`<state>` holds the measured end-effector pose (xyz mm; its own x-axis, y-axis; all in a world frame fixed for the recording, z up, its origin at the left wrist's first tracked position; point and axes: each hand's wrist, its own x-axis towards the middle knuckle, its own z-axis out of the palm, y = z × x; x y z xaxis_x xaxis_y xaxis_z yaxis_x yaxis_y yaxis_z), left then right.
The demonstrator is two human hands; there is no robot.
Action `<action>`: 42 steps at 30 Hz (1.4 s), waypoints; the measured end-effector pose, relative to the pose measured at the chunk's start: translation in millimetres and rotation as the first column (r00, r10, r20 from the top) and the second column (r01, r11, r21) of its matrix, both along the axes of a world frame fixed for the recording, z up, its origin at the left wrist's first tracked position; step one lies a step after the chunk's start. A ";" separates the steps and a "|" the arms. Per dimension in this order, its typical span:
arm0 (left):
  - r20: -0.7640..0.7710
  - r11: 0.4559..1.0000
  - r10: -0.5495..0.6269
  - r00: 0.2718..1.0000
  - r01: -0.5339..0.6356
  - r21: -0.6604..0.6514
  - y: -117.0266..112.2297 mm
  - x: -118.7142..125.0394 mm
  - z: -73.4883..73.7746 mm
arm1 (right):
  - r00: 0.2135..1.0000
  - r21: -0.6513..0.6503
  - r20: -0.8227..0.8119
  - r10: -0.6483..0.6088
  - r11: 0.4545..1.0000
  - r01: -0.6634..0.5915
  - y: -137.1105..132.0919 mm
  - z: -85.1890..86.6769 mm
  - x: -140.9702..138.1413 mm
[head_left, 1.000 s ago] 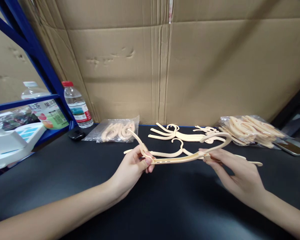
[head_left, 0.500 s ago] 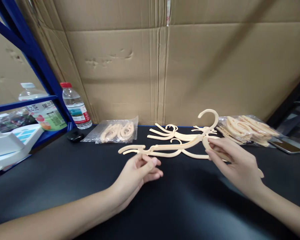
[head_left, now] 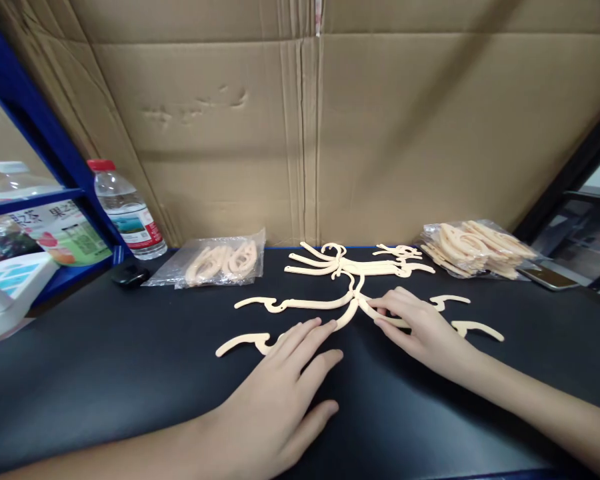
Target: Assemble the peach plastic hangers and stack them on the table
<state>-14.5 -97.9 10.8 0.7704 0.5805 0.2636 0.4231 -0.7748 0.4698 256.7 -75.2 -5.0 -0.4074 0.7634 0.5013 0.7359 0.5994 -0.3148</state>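
A cream plastic folding clothes hanger lies unfolded on the black table, its hook pointing away from me. My left hand rests over its left arm with fingers spread, fingertips touching it and hiding part of it. Thumb and fingers of my right hand pinch its right arm close to the centre; the hand covers some of that arm. Just behind lies a second unfolded hanger, its centre meeting or overlapping the near one's hook. Farther back is a group of stacked hangers.
A clear bag of folded hangers lies at the back left, a fuller bag at the back right beside a phone. A water bottle, a black mouse-like object and a blue shelf stand left. Cardboard walls the back.
The hanger held up in my hands has come down onto the table. My left hand has opened and spread over its left arm; my right hand has moved left and lower. The view has shifted slightly.
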 end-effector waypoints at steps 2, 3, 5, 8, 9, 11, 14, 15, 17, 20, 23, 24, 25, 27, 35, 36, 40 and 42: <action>-0.023 0.999 0.021 1.000 -0.022 -0.029 5.1 0.7 -2.7 | 1.000 -0.042 0.030 0.000 0.999 0.001 0.4 -0.5 0.1; -0.045 0.999 0.028 0.999 -0.030 -0.036 7.7 1.1 -3.2 | 0.999 -0.058 0.041 -0.005 0.998 0.008 0.3 -0.4 0.4; -0.098 0.998 0.045 0.994 -0.049 -0.033 12.3 1.7 -3.0 | 0.999 -0.079 0.046 -0.020 0.997 0.024 -0.1 0.0 1.0; -0.157 0.996 0.086 0.984 -0.090 -0.016 16.6 1.6 -2.9 | 0.999 -0.093 0.042 -0.034 0.995 0.038 -0.4 0.2 2.4; -0.167 0.995 0.099 0.981 -0.103 -0.015 17.2 1.3 -3.2 | 0.998 -0.094 0.043 -0.039 0.995 0.043 -0.3 0.1 3.0; -0.168 0.994 0.105 0.980 -0.110 -0.021 17.5 0.3 -4.6 | 0.997 -0.081 0.050 -0.057 0.995 0.061 0.1 -0.5 4.4; -0.123 0.995 0.094 0.988 -0.098 -0.030 17.8 -1.3 -7.0 | 0.993 -0.041 0.062 -0.098 0.994 0.101 1.0 -3.8 6.9; -0.105 0.995 0.091 0.990 -0.095 -0.030 18.4 -1.8 -7.7 | 0.992 -0.028 0.063 -0.113 0.993 0.115 1.4 -5.8 7.9; -0.083 0.995 0.097 0.992 -0.099 -0.021 21.0 -2.9 -9.0 | 0.988 -0.017 0.070 -0.136 0.990 0.138 2.5 -10.9 10.1; -0.117 0.991 0.133 0.984 -0.129 0.044 27.4 -5.1 -10.7 | 0.979 -0.054 0.133 -0.156 0.985 0.165 4.6 -18.0 13.5; -0.233 0.978 0.188 0.954 -0.159 0.138 33.5 -7.1 -11.8 | 0.960 -0.154 0.236 -0.148 0.970 0.187 7.1 -19.8 16.1; -0.279 0.973 0.204 0.938 -0.163 0.161 34.7 -7.4 -11.8 | 0.954 -0.189 0.263 -0.140 0.963 0.194 8.0 -19.3 16.8; -0.322 0.970 0.217 0.922 -0.166 0.180 35.6 -7.4 -11.6 | 0.949 -0.219 0.284 -0.133 0.955 0.200 9.0 -18.4 17.5; -0.384 0.965 0.233 0.893 -0.163 0.207 36.0 -6.7 -10.6 | 0.944 -0.253 0.305 -0.125 0.945 0.207 11.3 -16.7 19.2; -0.402 0.955 0.234 0.886 -0.131 0.266 36.9 -5.6 -11.4 | 0.969 -0.230 0.229 -0.097 0.962 0.150 21.9 -16.7 26.5; -0.392 0.953 0.230 0.891 -0.126 0.274 37.7 -6.0 -12.2 | 0.970 -0.226 0.222 -0.096 0.963 0.147 23.0 -16.5 26.8; -0.372 0.952 0.219 0.902 -0.114 0.286 40.2 -6.7 -13.5 | 0.970 -0.216 0.224 -0.095 0.966 0.145 26.1 -15.7 27.4; -0.372 0.953 0.218 0.902 -0.116 0.278 40.5 -6.3 -13.0 | 0.970 -0.207 0.222 -0.098 0.968 0.145 27.0 -15.6 27.8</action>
